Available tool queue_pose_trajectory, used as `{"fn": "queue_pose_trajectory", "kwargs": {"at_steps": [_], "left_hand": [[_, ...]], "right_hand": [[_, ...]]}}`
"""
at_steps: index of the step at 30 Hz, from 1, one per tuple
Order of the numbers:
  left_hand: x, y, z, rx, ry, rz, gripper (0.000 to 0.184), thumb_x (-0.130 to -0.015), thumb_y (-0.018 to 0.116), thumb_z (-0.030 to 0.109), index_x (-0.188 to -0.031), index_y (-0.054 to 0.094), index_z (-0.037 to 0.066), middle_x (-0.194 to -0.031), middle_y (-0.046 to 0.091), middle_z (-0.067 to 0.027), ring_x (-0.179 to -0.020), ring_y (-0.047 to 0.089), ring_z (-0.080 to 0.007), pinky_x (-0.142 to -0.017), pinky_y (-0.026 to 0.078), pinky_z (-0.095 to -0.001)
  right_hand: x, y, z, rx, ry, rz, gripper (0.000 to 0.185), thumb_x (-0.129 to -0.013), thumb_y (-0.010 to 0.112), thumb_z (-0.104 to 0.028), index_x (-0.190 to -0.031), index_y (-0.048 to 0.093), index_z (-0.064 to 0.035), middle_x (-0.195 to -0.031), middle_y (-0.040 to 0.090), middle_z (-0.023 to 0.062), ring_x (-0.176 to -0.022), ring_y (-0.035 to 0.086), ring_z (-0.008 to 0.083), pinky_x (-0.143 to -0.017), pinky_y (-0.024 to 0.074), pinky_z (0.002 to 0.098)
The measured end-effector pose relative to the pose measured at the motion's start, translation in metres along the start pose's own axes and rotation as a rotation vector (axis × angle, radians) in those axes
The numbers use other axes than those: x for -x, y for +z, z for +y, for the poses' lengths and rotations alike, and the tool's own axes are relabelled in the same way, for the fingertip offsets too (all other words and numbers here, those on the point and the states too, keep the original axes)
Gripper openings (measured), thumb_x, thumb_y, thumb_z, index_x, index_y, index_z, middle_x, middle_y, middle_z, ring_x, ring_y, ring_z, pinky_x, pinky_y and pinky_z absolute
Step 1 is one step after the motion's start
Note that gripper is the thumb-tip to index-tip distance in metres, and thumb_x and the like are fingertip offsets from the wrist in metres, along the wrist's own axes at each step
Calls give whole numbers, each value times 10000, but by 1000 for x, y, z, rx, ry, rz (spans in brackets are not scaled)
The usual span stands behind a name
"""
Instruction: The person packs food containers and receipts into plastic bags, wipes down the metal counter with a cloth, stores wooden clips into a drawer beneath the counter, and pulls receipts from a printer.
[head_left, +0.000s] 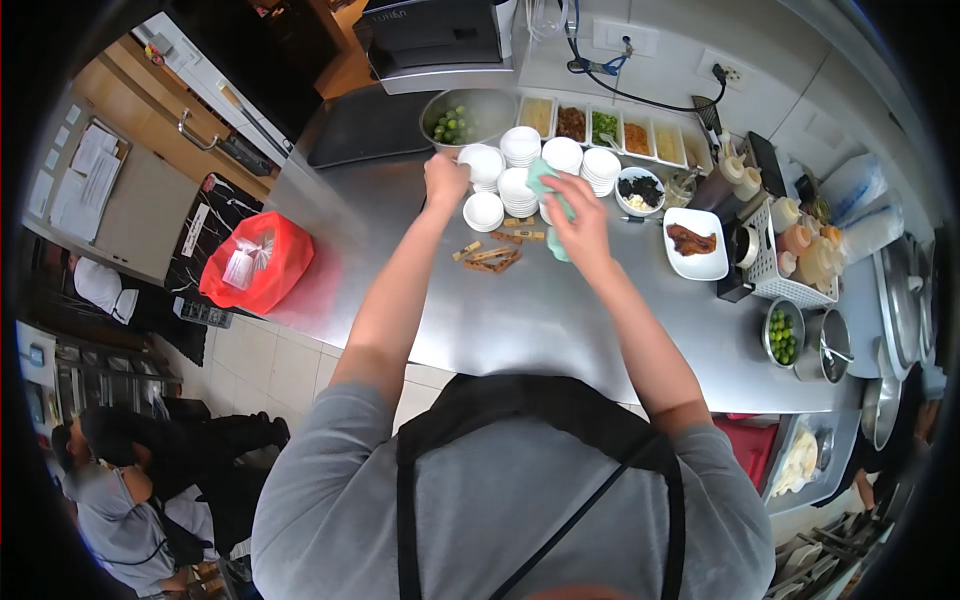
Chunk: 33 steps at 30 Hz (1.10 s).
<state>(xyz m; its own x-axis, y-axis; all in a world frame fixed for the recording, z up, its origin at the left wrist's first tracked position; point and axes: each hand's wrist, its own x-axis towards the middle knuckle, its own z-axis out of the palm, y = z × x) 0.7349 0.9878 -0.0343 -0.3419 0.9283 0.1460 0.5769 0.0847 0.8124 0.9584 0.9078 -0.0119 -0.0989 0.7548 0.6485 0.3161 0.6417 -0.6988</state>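
Several stacks of small white bowls (483, 210) stand together on the steel counter. My left hand (446, 181) is closed at the left edge of the back-left stack, its fingers curled at the rim of the top white bowl (483, 162). In my right hand (579, 217) is a pale green cloth (541, 178), bunched over the right-hand stacks, with another part hanging below the palm. Small wooden clothespins (490, 262) lie in a loose group in front of the bowls, and a few more rest close against the stacks.
Behind the bowls are a metal bowl of limes (480, 115) and a row of topping containers (604, 130). A white dish of cooked meat (694, 245) and a basket of sauce bottles (797, 255) stand right. A red bag (258, 262) sits at the left edge. Other people are lower left and far right.
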Motion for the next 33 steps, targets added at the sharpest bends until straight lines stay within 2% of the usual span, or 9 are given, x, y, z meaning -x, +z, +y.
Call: {"fn": "queue_pose_trajectory", "kwargs": {"at_steps": [7,11,15,18,22,25,28,30,33], "left_hand": [[58,-23,47,40,210,5,176,-671,523,-9,-826,595,-51,-637,618,-104,-503,576,-119,-482,472,-252],[61,-31,39,-57,245,0,164,-671,513,-22,-810,596,-47,-625,612,-113,-503,585,-134,-471,464,-264],[58,-29,28,-142,259,-27,199,-666,501,-18,-831,612,-27,-659,619,-149,-527,612,-186,-504,485,-294],[55,-25,18,-300,216,-78,241,-662,490,-6,-862,625,-9,-692,623,-170,-562,627,-222,-558,505,-310],[46,-18,-14,-357,-59,-246,257,-648,473,-8,-840,640,30,-833,596,-224,-824,580,-349,-753,458,-394],[29,9,-57,-325,3,-214,203,-670,529,36,-836,645,21,-704,621,-181,-569,630,-237,-624,509,-319],[18,18,-62,-438,224,-49,155,-700,564,81,-822,645,29,-701,624,-169,-560,628,-224,-599,513,-302],[0,22,-57,-396,212,44,140,-702,587,95,-805,643,19,-692,626,-159,-552,627,-215,-570,516,-291],[-26,27,-47,-236,9,50,142,-703,624,119,-775,638,-2,-676,628,-140,-537,624,-187,-515,516,-270]], "right_hand": [[-17,46,4,391,-359,-378,432,-647,664,-99,-1053,543,-13,-1100,525,144,-1096,455,279,-935,364,374],[-12,54,4,316,-323,-373,398,-526,664,-10,-917,588,-20,-957,580,105,-913,540,241,-835,419,341],[-13,52,-1,269,-336,-396,216,-628,535,46,-824,584,-31,-759,559,96,-780,535,269,-715,416,372],[-3,39,3,276,-249,-463,226,-611,564,34,-824,583,-38,-801,574,98,-810,540,268,-721,426,360],[26,-10,20,130,325,-231,234,-631,670,-54,-837,567,-17,-849,585,133,-812,549,289,-699,433,373],[57,-43,43,228,443,-189,231,-656,685,-106,-827,563,-8,-812,582,145,-776,549,316,-668,432,379],[100,-61,73,391,503,-270,301,-651,696,-154,-894,580,-20,-956,567,160,-891,527,336,-746,423,392],[127,-63,88,635,175,-311,415,-701,655,-254,-1049,552,-53,-1156,485,154,-1055,449,350,-874,361,436],[142,-52,97,868,130,-358,473,-764,572,-307,-1177,479,-94,-1279,383,129,-1166,352,346,-960,268,475]]}}
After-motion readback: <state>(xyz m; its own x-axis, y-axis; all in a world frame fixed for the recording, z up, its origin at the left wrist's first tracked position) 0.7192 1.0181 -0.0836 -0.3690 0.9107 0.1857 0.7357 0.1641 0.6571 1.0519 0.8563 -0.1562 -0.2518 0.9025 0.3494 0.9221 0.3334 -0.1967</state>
